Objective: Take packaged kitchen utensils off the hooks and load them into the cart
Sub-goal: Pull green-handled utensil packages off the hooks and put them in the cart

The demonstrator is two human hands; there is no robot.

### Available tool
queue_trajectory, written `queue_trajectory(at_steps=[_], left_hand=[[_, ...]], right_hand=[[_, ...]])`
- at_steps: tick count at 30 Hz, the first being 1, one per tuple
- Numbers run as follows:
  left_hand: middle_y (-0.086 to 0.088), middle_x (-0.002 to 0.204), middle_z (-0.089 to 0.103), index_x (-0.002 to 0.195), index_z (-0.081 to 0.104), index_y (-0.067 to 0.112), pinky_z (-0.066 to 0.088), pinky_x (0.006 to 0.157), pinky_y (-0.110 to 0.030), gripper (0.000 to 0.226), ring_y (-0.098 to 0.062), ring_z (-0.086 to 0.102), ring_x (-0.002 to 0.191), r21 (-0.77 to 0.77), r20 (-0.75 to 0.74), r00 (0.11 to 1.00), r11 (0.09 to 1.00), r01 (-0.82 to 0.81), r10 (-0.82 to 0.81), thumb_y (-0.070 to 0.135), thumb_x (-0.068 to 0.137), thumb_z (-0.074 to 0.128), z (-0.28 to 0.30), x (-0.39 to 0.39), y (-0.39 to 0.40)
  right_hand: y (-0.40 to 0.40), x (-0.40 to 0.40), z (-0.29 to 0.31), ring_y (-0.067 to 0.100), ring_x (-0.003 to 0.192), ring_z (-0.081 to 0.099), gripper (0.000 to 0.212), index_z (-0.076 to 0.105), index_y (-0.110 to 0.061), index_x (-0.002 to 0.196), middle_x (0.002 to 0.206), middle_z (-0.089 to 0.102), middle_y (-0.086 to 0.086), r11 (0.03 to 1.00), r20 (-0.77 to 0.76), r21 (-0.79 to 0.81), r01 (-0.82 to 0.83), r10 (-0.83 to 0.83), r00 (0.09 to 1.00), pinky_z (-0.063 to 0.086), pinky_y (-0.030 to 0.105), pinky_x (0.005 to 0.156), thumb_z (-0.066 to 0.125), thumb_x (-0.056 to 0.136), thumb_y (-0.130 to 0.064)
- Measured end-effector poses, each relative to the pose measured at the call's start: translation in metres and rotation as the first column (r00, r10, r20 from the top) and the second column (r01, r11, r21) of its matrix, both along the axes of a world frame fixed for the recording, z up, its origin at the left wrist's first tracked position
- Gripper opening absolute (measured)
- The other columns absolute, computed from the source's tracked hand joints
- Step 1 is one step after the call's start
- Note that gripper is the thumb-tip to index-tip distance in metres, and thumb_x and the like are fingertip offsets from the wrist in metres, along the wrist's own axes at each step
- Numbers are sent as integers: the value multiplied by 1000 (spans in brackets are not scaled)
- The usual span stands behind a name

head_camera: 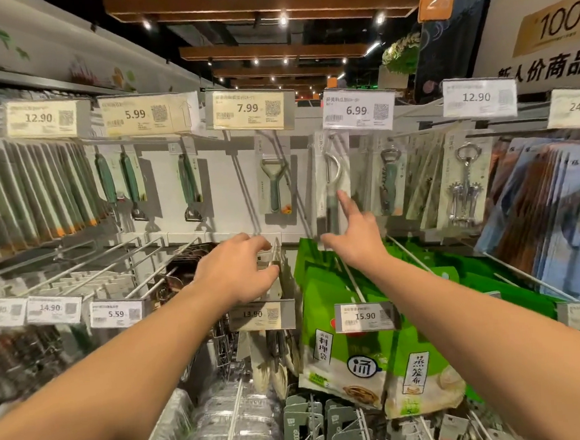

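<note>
Now: right hand point(358, 230) spread wide, forefinger touching the hanging peeler pack point(333, 179); left hand point(240, 271) pinching a lower card point(273, 255) | best slid straight along its hook.

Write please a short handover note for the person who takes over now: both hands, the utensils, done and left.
Left hand: fingers curled round a packaged item on a lower hook.
Right hand: open, forefinger touching the packaged peeler under the 6.99 tag.
Other packaged utensils hang on hooks, such as the green peeler.
Done: nothing visibly off yet.
Left: unhook them, load the cart, which is out of view.
</note>
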State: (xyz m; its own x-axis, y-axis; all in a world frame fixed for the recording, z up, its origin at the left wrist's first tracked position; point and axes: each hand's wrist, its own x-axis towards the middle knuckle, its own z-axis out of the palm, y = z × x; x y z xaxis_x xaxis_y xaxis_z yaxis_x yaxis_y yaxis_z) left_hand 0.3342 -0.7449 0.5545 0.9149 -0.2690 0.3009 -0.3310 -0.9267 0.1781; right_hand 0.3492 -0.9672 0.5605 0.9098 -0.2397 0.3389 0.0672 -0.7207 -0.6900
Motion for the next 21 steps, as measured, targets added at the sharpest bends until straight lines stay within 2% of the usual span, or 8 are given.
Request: queue_trajectory(at_steps=[2, 5, 8, 12, 17, 19, 21], left_hand=[[0, 140, 58, 148, 51, 33, 55, 98, -46, 60, -26, 60, 125, 10, -29, 999, 1000, -30, 30, 58, 94, 56, -1, 1, 3], [-2, 146, 56, 151, 47, 34, 55, 101, -48, 65, -27, 59, 129, 23, -52, 997, 998, -58, 59, 60, 92, 55, -3, 1, 11], [-1, 148, 55, 153, 45, 32, 55, 103, -47, 66, -25, 57, 132, 25, -67, 993, 995, -95, 96, 57, 94, 56, -4, -3, 23], [1, 143, 58, 151, 46, 33, 56, 98, -45, 64, -25, 59, 126, 13, -43, 982, 983, -182, 182, 60, 94, 56, -7, -16, 43], [-2, 133, 62, 143, 53, 29, 61, 84, -43, 57, -23, 68, 100, -4, -17, 951, 951, -309, 309, 57, 94, 53, -15, -43, 81], [-2, 137, 61, 144, 53, 29, 60, 85, -41, 58, -26, 68, 106, 0, -21, 926, 926, -377, 377, 60, 95, 52, -19, -63, 107], [-2, 136, 62, 144, 52, 31, 59, 87, -41, 58, -28, 66, 113, -12, -23, 897, 897, -442, 442, 61, 95, 52, -24, -87, 139]], right_hand=[[2, 7, -6, 35, 140, 42, 95, 11, -42, 161, 158, 31, 21, 1000, -4, -9, -16, 16, 1000, 33, 38, 116, 74, 92, -25], [3, 11, -14, 32, 136, 45, 88, 16, -39, 161, 155, 36, 20, 999, 0, -23, -35, 35, 999, 35, 36, 113, 72, 93, -28], [7, 5, -25, 31, 125, 49, 84, 21, -35, 161, 151, 33, 17, 1000, 6, 27, 13, -13, 1000, 40, 32, 105, 71, 93, -30], [36, -8, -35, 34, 131, 39, 75, 32, -27, 155, 141, 32, 14, 996, 60, -14, 91, -90, 994, 42, 40, 103, 71, 90, -35], [108, -30, -28, 24, 127, 45, 66, 42, -22, 151, 138, 37, 9, 990, 99, 3, -144, 143, 985, 33, 25, 98, 67, 91, -28], [146, -44, -30, 21, 124, 47, 61, 46, -21, 149, 138, 41, 8, 965, 92, -7, -261, 260, 961, 30, 21, 98, 67, 91, -27], [188, -60, -33, 14, 109, 47, 57, 49, -23, 146, 134, 44, 4, 930, 63, -15, -368, 368, 928, 30, 19, 92, 67, 92, -27]])
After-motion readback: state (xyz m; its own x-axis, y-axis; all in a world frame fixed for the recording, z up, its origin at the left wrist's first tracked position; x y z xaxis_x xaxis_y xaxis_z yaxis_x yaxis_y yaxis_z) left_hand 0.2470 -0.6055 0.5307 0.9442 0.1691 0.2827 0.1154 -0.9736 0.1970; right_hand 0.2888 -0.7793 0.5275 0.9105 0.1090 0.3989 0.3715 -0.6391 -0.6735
